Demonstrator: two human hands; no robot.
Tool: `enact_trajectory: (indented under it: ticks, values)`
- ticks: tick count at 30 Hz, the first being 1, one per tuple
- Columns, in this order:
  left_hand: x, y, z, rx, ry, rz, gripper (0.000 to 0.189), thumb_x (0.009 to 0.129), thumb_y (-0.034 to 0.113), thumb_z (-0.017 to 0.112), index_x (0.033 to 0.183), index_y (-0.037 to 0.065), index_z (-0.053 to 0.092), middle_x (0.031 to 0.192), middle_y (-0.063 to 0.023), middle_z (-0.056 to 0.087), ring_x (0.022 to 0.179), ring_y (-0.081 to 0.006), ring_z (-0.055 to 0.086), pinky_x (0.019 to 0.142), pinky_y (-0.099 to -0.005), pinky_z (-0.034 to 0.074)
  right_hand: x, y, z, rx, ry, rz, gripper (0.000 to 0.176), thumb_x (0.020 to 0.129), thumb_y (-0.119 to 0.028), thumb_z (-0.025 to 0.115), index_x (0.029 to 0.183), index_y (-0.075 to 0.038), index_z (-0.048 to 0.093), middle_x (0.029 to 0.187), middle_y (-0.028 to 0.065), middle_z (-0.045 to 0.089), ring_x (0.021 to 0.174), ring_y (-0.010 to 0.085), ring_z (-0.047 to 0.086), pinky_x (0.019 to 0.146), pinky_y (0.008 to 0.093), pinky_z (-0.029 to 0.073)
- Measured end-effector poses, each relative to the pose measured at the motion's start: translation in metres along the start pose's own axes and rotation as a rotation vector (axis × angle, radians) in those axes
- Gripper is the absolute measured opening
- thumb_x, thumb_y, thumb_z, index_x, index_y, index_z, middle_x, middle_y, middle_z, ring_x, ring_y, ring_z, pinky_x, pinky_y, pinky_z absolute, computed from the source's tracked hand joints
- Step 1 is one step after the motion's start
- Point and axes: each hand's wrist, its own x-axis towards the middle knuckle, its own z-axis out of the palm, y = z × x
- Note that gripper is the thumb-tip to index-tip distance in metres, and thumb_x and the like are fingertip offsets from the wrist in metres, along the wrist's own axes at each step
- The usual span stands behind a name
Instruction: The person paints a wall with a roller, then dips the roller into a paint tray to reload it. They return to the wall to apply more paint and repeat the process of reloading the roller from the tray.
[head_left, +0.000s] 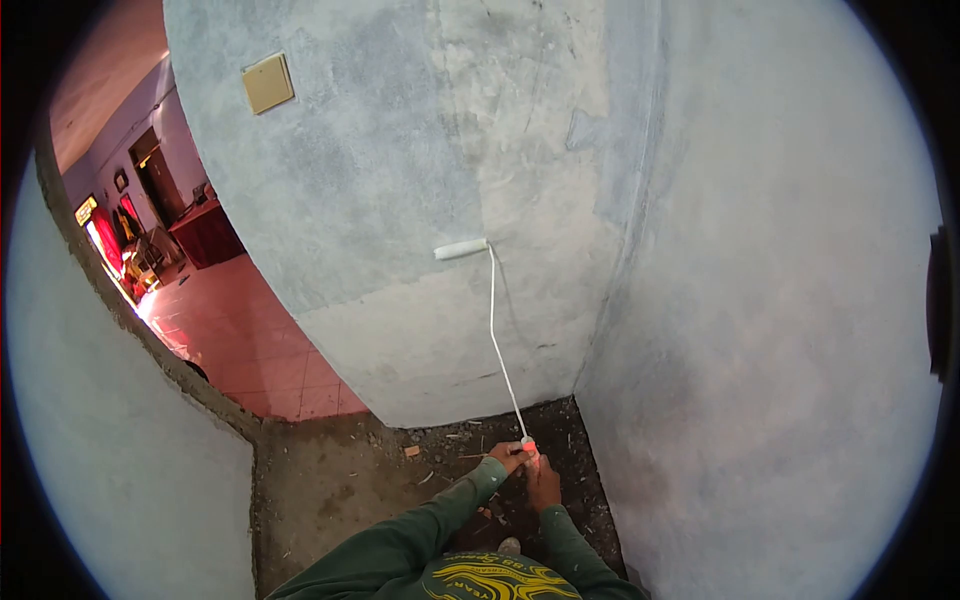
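While left hand (510, 456) and right hand (543, 484) grip roller handle (530, 446) | wall (370, 180) upper centre-left seems coated — paler lower centre likely left

1. There was one paint roller (461, 249).
2. There were two hands: one left hand (509, 457) and one right hand (543, 485).
3. Two green sleeves (440, 512) showed.
4. Three grey walls (380, 170) stood nearby.
5. There was one switch plate (267, 84).
6. The far room had one brown door (160, 185).
7. One small wall frame (121, 180) hung there.
8. There was one red tabletop (207, 237).

Dark green shirt (490, 575) with swirling yellow print; cream switch (268, 83).
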Motion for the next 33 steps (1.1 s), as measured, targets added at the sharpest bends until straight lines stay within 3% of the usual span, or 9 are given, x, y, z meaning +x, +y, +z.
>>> enact_trajectory:
  ticks: [3,5,9,18,21,23,24,26,33]
  values:
    - [0.003,0.021,-0.011,-0.059,0.012,0.073,0.026,0.087,0.026,0.061,0.094,0.001,0.066,0.072,-0.0040,0.063,0.052,-0.0107,0.056,0.050,-0.0275,0.045,0.016,-0.020,-0.004,0.069,0.005,-0.049,0.029,0.094,-0.029,0.048,0.094,-0.001,0.048,0.075,0.0238,0.058,0.076,0.0450,0.060,0.058,0.0441,0.044]
    - [0.006,0.039,-0.018,-0.075,0.016,0.097,0.025,0.087,0.025,0.061,0.095,0.001,0.065,0.072,-0.0039,0.063,0.051,-0.0105,0.054,0.050,-0.0268,0.044,0.028,-0.033,-0.006,0.139,0.064,-0.199,0.028,0.094,-0.028,0.049,0.092,0.000,0.048,0.075,0.0252,0.058,0.075,0.0459,0.059,0.058,0.0448,0.044]
    - [0.007,0.072,-0.028,-0.142,0.015,0.187,0.023,0.088,0.021,0.059,0.096,0.001,0.064,0.073,-0.0036,0.062,0.049,-0.0097,0.051,0.047,-0.0249,0.041,0.041,-0.075,-0.020,0.138,0.059,-0.152,0.027,0.093,-0.027,0.051,0.092,-0.001,0.048,0.078,0.0279,0.058,0.080,0.0481,0.057,0.060,0.0493,0.044]
    - [0.003,0.150,-0.047,-0.209,0.115,0.273,0.023,0.086,0.024,0.065,0.082,0.001,0.065,0.066,-0.0018,0.058,0.048,-0.0087,0.048,0.044,-0.0249,0.037,0.077,-0.118,-0.023,0.130,0.141,-0.315,0.025,0.094,-0.024,0.048,0.097,0.001,0.050,0.076,0.0243,0.058,0.072,0.0445,0.058,0.061,0.0443,0.045]
    - [0.003,0.178,-0.055,-0.210,0.130,0.318,0.027,0.083,0.029,0.068,0.081,0.003,0.065,0.065,-0.0004,0.056,0.046,-0.0080,0.047,0.043,-0.0244,0.036,0.091,-0.138,-0.029,0.137,0.184,-0.407,0.026,0.095,-0.025,0.048,0.099,0.001,0.051,0.068,0.0202,0.055,0.060,0.0356,0.057,0.057,0.0408,0.044]
    - [0.003,0.197,-0.059,-0.214,0.135,0.333,0.027,0.082,0.029,0.069,0.080,0.003,0.065,0.064,-0.0003,0.056,0.046,-0.0080,0.047,0.043,-0.0243,0.036,0.102,-0.147,-0.033,0.170,0.132,-0.347,0.028,0.096,-0.027,0.048,0.101,0.000,0.052,0.062,0.0133,0.051,0.051,0.0239,0.052,0.051,0.0355,0.042]
    - [0.005,0.206,-0.061,-0.217,0.143,0.341,0.026,0.082,0.028,0.070,0.080,0.003,0.065,0.064,-0.0004,0.056,0.046,-0.0081,0.047,0.043,-0.0244,0.036,0.104,-0.157,-0.038,0.167,0.135,-0.355,0.028,0.096,-0.027,0.048,0.101,0.000,0.052,0.062,0.0133,0.051,0.051,0.0239,0.052,0.051,0.0355,0.042]
    - [0.008,0.222,-0.066,-0.219,0.151,0.359,0.026,0.082,0.028,0.070,0.079,0.002,0.065,0.063,-0.0005,0.056,0.046,-0.0083,0.047,0.042,-0.0245,0.036,0.108,-0.181,-0.047,0.266,0.106,-0.314,0.028,0.094,-0.027,0.049,0.095,0.000,0.050,0.077,0.0265,0.056,0.073,0.0461,0.055,0.062,0.0452,0.044]
    - [0.007,0.297,-0.078,-0.184,0.169,0.463,0.027,0.082,0.026,0.070,0.077,0.000,0.065,0.064,-0.0031,0.058,0.043,-0.0099,0.047,0.040,-0.0258,0.036,0.144,-0.224,-0.068,0.246,0.130,-0.354,0.032,0.096,-0.031,0.047,0.094,0.001,0.051,0.075,0.0253,0.055,0.071,0.0437,0.055,0.062,0.0447,0.043]
